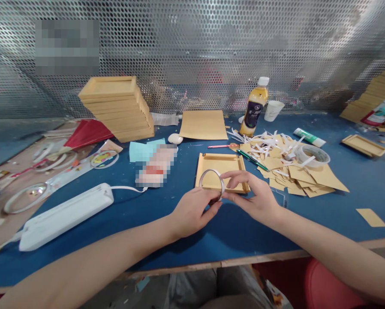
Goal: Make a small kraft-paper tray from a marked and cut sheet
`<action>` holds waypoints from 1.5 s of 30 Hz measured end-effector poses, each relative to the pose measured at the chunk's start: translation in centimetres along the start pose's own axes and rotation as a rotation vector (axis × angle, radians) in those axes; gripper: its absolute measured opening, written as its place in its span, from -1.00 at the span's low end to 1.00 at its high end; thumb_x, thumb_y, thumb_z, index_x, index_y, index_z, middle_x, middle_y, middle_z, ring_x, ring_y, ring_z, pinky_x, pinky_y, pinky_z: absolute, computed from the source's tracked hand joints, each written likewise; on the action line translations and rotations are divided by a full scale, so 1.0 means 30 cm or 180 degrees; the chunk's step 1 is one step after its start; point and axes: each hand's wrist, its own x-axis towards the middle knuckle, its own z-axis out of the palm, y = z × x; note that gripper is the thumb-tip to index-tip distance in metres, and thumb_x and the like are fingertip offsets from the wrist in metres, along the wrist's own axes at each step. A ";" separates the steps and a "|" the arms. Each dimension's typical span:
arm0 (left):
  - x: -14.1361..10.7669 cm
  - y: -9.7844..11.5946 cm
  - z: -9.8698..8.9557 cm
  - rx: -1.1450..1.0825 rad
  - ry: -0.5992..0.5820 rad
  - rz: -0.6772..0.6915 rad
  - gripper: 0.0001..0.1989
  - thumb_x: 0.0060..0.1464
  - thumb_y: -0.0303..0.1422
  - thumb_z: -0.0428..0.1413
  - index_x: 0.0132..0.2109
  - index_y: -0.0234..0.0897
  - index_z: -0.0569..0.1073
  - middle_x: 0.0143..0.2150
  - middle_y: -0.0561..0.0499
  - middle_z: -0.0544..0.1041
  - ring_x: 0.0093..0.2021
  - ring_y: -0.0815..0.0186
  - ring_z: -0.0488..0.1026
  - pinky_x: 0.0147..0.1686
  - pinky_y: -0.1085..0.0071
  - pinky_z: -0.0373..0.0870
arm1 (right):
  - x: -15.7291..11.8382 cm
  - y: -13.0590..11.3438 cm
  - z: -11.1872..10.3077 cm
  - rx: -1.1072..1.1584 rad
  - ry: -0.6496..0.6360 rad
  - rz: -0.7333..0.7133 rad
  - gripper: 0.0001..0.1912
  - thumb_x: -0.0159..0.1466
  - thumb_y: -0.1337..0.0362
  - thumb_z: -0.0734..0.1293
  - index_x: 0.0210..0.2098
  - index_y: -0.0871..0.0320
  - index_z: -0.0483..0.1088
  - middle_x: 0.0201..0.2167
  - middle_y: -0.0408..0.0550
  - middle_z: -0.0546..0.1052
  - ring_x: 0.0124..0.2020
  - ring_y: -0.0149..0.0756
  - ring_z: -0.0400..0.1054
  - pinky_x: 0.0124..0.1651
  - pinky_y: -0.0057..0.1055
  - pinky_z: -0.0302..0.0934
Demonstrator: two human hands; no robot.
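A nearly used-up roll of tape [222, 185] stands on edge between my hands, its ring facing me. My left hand [190, 210] is closed around the roll's lower left side. The thumb and fingertips of my right hand [258, 199] pinch the roll's right rim; whether a loose tape end is between them is too small to tell. Just behind and below the roll lies a shallow tan cardboard tray [220, 162] with raised folded sides. My fingers and the roll hide part of its front edge.
A tall stack of cardboard trays [124, 109] stands back left, near a flat cardboard sheet [203, 124]. A drink bottle [254, 109], paper cup [273, 110], scrap pile [279, 150] and green pen [252, 160] are right. A white power strip [67, 216] lies left.
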 end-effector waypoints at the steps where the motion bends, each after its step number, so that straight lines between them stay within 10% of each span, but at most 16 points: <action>1: 0.001 0.001 0.000 -0.0025 -0.0003 -0.0029 -0.83 0.30 -0.34 -0.08 -0.22 -0.26 0.36 -0.38 0.03 0.50 -0.41 0.33 0.40 -0.31 0.44 0.32 | 0.000 0.001 0.001 -0.0057 0.0025 0.0059 -0.77 0.21 0.35 0.41 -0.18 0.07 0.32 -0.12 -0.03 0.53 -0.10 -0.26 0.45 -0.05 -0.30 0.36; 22: 0.001 0.011 -0.011 -0.0676 -0.0049 -0.0931 -0.75 0.31 -0.32 -0.14 -0.26 -0.26 0.38 -0.50 0.08 0.41 -0.45 0.35 0.35 -0.36 0.45 0.24 | -0.001 0.016 -0.001 -0.0223 0.0076 -0.0062 -0.87 0.28 0.45 0.31 -0.26 0.10 0.31 -0.32 -0.08 0.47 -0.26 -0.34 0.40 -0.17 -0.37 0.31; 35: 0.001 0.014 -0.027 -0.2237 0.0264 -0.1769 -0.65 0.33 -0.14 -0.14 -0.31 -0.28 0.31 -0.63 0.18 0.21 -0.62 0.47 0.12 -0.56 0.52 0.09 | -0.019 -0.043 -0.041 -0.0910 -0.0286 -0.1692 -0.64 0.19 0.55 0.23 -0.09 0.06 0.34 -0.32 0.00 0.54 -0.29 -0.23 0.45 -0.23 -0.25 0.39; 39: 0.002 -0.008 -0.066 -0.1572 0.0685 -0.1437 -0.67 0.35 -0.18 -0.18 -0.24 -0.26 0.34 -0.58 0.14 0.24 -0.56 0.41 0.21 -0.49 0.47 0.17 | -0.018 -0.050 -0.043 -0.0385 -0.0092 -0.1094 -0.71 0.22 0.52 0.26 -0.15 0.04 0.37 -0.33 -0.03 0.54 -0.28 -0.26 0.45 -0.21 -0.28 0.37; 45: 0.034 -0.078 -0.095 0.0831 0.0464 -0.0588 -0.73 0.33 -0.38 -0.20 -0.16 -0.29 0.38 -0.40 0.01 0.46 -0.35 0.28 0.37 -0.16 0.27 0.19 | 0.016 0.013 -0.015 0.1189 0.0070 0.1360 -0.86 0.17 0.22 0.42 -0.40 0.15 0.44 -0.44 -0.11 0.49 -0.45 -0.39 0.34 -0.41 -0.45 0.25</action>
